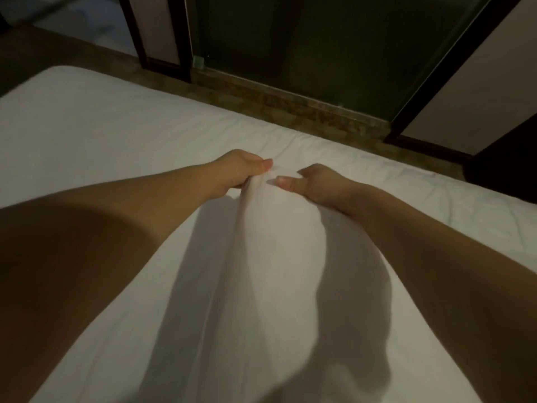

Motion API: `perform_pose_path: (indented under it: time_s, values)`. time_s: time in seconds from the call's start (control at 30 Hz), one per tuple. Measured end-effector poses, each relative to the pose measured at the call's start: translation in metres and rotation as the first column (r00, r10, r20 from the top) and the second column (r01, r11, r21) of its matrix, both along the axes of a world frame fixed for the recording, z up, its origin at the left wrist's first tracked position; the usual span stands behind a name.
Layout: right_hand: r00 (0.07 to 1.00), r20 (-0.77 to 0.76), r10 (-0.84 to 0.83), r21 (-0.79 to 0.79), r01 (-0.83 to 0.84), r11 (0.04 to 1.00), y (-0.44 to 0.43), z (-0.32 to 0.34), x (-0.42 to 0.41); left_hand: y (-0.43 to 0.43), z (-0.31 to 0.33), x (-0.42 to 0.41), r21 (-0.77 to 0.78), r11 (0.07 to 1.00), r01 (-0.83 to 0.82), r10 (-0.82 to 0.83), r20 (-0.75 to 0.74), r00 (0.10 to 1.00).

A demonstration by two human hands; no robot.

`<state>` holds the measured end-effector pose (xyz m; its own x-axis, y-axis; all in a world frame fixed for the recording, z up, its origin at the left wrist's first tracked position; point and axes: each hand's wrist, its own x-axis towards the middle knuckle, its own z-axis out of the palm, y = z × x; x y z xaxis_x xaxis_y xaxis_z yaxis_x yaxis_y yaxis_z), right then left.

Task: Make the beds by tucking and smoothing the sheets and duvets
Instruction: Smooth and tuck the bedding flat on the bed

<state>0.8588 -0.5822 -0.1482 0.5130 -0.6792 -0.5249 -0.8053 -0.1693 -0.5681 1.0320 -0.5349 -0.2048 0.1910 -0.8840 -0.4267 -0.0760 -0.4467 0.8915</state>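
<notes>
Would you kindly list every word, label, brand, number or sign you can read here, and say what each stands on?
No text can be read.
The white sheet that the left hand and right hand pinch shows no print.
A small pale patch at the foot of the dark glass door is too blurred to tell whether it is a label.

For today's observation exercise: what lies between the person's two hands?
In the head view, a raised fold of white sheet lies between the left hand and right hand; both grip it.
</notes>
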Motion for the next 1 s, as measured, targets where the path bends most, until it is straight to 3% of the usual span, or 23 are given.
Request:
perform_pose_path:
  time_s: [0.1, 0.2, 0.27, 0.33, 0.37, 0.43, 0.57, 0.63, 0.7, 0.8, 0.87, 0.93, 1.0]
  values:
    - [0.975, 0.173, -0.142, -0.036, 0.15, 0.988, -0.003, -0.009, 0.0, 0.0, -0.003, -0.003, 0.051, 0.999, 0.008, -0.008, -0.007, 1.0]
    - [0.992, 0.097, -0.084, -0.243, 0.105, 0.964, 0.008, -0.03, 0.002, 0.028, -0.023, -0.006, 0.204, 0.971, -0.126, 0.144, -0.077, 0.987]
    - [0.997, 0.028, -0.076, -0.364, 0.081, 0.928, 0.014, -0.034, -0.002, 0.048, -0.037, -0.01, 0.329, 0.931, -0.159, 0.25, -0.255, 0.934]
    - [0.995, -0.007, -0.095, -0.268, 0.09, 0.959, 0.018, -0.028, -0.011, 0.06, -0.049, -0.02, 0.363, 0.909, -0.204, 0.361, -0.444, 0.82]
    - [0.995, -0.045, -0.088, -0.197, 0.077, 0.977, 0.02, -0.026, -0.015, 0.065, -0.052, -0.027, 0.355, 0.896, -0.268, 0.417, -0.463, 0.782]
    - [0.992, -0.107, -0.066, -0.128, 0.052, 0.99, 0.024, -0.021, -0.026, 0.064, -0.052, -0.044, 0.334, 0.863, -0.38, 0.495, -0.399, 0.772]
    - [0.984, 0.025, -0.174, -0.24, 0.175, 0.955, 0.03, -0.01, -0.039, 0.035, -0.031, -0.05, 0.305, 0.881, -0.362, 0.448, -0.29, 0.846]
    - [0.971, 0.028, -0.236, -0.445, 0.224, 0.867, 0.028, -0.004, -0.039, 0.016, -0.016, -0.04, 0.224, 0.901, -0.372, 0.425, -0.279, 0.861]
    - [0.974, -0.004, -0.229, -0.648, 0.172, 0.742, 0.035, -0.001, -0.039, 0.006, -0.007, -0.036, 0.176, 0.921, -0.348, 0.385, -0.259, 0.886]
    - [0.974, 0.044, -0.222, -0.783, 0.172, 0.598, 0.084, -0.014, -0.042, 0.012, -0.018, -0.033, 0.184, 0.915, -0.359, 0.388, -0.164, 0.907]
    - [0.98, -0.014, -0.198, -0.772, 0.115, 0.625, 0.108, -0.04, -0.04, 0.02, -0.019, -0.029, 0.186, 0.903, -0.388, 0.422, -0.209, 0.882]
    - [0.978, -0.141, -0.156, -0.672, 0.021, 0.74, 0.113, -0.07, -0.034, 0.02, -0.017, -0.027, 0.153, 0.928, -0.341, 0.369, -0.231, 0.9]
    - [0.975, -0.179, -0.132, -0.611, -0.005, 0.792, 0.107, -0.098, -0.026, 0.021, -0.009, -0.031, 0.095, 0.967, -0.235, 0.24, -0.042, 0.97]
